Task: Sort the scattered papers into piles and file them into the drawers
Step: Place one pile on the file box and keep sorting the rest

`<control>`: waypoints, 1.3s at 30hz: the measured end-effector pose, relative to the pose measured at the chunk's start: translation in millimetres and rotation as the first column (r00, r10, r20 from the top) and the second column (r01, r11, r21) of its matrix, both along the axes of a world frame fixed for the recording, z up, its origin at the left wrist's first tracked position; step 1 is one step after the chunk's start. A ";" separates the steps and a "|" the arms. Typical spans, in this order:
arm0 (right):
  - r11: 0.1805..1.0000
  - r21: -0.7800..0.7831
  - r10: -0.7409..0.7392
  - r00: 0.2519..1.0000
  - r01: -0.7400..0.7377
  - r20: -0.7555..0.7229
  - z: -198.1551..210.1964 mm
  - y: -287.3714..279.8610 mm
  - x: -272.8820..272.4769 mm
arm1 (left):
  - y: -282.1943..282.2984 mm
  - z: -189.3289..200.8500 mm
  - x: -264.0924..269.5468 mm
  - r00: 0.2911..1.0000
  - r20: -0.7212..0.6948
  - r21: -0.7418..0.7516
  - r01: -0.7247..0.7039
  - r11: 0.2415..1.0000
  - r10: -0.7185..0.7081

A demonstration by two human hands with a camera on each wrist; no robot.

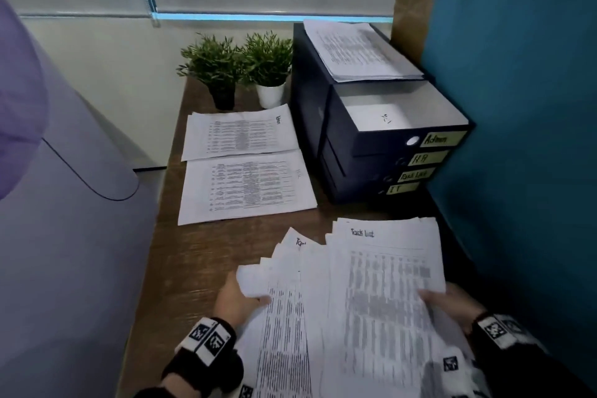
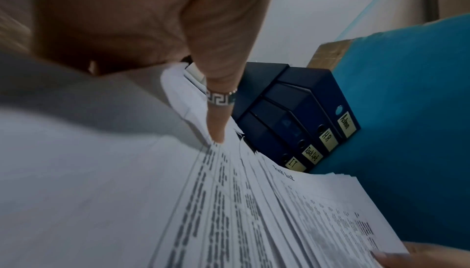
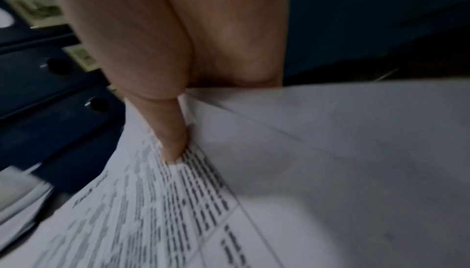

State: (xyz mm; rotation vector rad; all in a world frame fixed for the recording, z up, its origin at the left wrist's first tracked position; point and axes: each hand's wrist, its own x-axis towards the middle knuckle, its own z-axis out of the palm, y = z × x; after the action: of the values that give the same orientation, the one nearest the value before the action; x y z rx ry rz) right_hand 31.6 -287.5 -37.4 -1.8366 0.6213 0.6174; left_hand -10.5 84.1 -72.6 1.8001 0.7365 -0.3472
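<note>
Holding a big fan of papers (image 1: 365,294), both hands are busy low down at about six o'clock on the desk (image 1: 193,262). The top sheet says "Task List". The left hand (image 1: 237,299) pinches the left edge, with its thumb on top and a ring on that thumb. The right hand (image 1: 452,302) pinches the right edge, thumb pressed on the print. Both hands are curled tight on the paper.

The sheets are spread out and not lined up. I think some could slip out and fall, because each hand only holds an edge. They could also get mixed with the two neat piles (image 1: 242,165) lying at eleven o'clock, just past the fan.

The drawer box (image 1: 371,152) stands at one o'clock. Its top drawer (image 1: 397,119), marked "Admin", is pulled out. The "Task List" drawer (image 1: 416,175) is lower down and looks closed. Dropping these papers into the open one would be the wrong spot. With both hands full, opening the right drawer would be hard.

Another pile (image 1: 358,52) sits on top of the box, and a bump could knock it off.

The fingers under the papers are hidden. The small print is too blurry to read. How many sheets there are, I cannot tell. Two little plants (image 1: 239,68) stand at twelve o'clock.
</note>
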 end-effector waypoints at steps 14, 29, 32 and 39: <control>0.959 -0.046 0.283 0.949 -0.280 0.136 -23.7 134.9 1.3 | 89.0 -4.4 -29.6 0.976 0.059 0.013 -0.209 0.978 0.208; 0.601 -0.793 0.204 0.979 -0.101 0.030 10.3 -16.0 41.0 | 79.5 -16.2 -11.2 0.973 0.086 0.023 -0.215 0.976 0.213; 0.573 -0.819 0.295 0.938 -0.024 0.179 4.3 -3.3 35.8 | 81.4 -16.9 -13.0 0.973 0.084 0.011 -0.216 0.976 0.214; 0.414 -0.714 0.651 0.732 -0.565 -0.201 -23.1 63.0 17.4 | 80.2 -18.1 -12.0 0.963 0.068 -0.071 -0.256 0.964 0.260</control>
State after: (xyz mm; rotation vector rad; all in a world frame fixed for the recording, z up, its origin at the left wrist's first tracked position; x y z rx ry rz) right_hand 49.0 -224.5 -60.5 -2.9299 0.0470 0.7947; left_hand -22.5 164.3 -90.7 1.6258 0.8850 -0.1256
